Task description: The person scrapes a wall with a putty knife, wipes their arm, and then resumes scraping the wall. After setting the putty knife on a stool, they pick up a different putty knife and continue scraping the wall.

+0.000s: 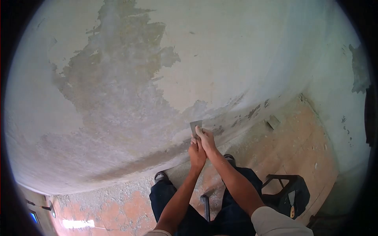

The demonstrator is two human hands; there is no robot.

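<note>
While the left hand (197,154) and right hand (207,140) clasp the scraper (193,126), a low, even angle best suits the patchy wall (236,59).

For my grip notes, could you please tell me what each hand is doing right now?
Left hand: closed, gripping the lower end of the flat scraper.
Right hand: closed on the same scraper, thumb against its blade.

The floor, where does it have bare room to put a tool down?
Barest: the floor between small block, black stool and right-hand wall. Crowded: around the shoes and the stool, which bears a scraper. Left: scattered debris.
</note>
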